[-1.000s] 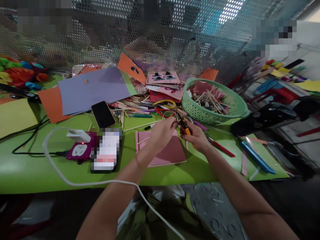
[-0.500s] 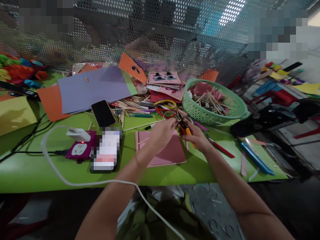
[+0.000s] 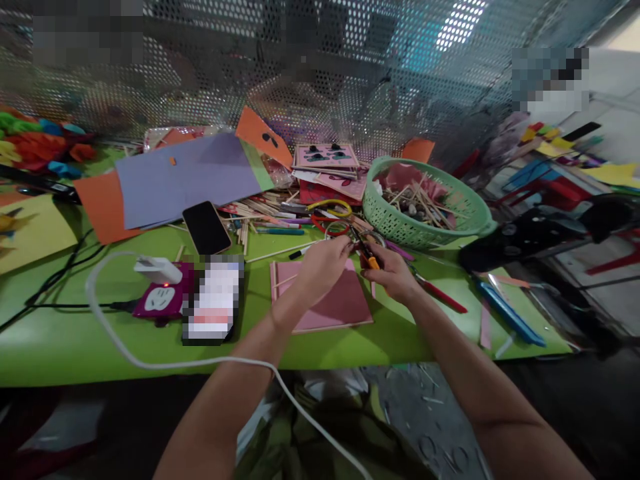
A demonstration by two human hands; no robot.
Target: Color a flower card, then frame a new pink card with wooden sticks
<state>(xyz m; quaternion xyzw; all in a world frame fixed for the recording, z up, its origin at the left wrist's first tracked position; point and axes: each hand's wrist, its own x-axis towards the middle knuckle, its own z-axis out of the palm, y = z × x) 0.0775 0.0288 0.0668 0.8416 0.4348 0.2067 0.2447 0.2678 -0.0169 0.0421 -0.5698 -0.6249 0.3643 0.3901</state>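
My right hand [image 3: 393, 269] is wrapped round orange-handled pliers [image 3: 371, 259], their dark jaws pointing up and left. Close to those jaws, my left hand [image 3: 325, 265] has its fingers pinched together; whatever is between them is too small to make out. Both hands are above the far part of a pink square card [image 3: 345, 300]. Thin wooden strips run along the card's left and front edges, and a short stick [image 3: 286, 282] lies across its left side.
Behind my hands lie scissors with yellow handles [image 3: 334, 205], markers [image 3: 280, 231] and loose sticks. A green basket [image 3: 415, 233] of sticks stands behind on the right. Phones [image 3: 206, 229], a purple power socket [image 3: 160, 300] and a white cable [image 3: 200, 364] are on the left.
The pliers tilt and shift slightly in my right hand between the frames. My left hand stays almost where it was, still pinched beside the jaws.
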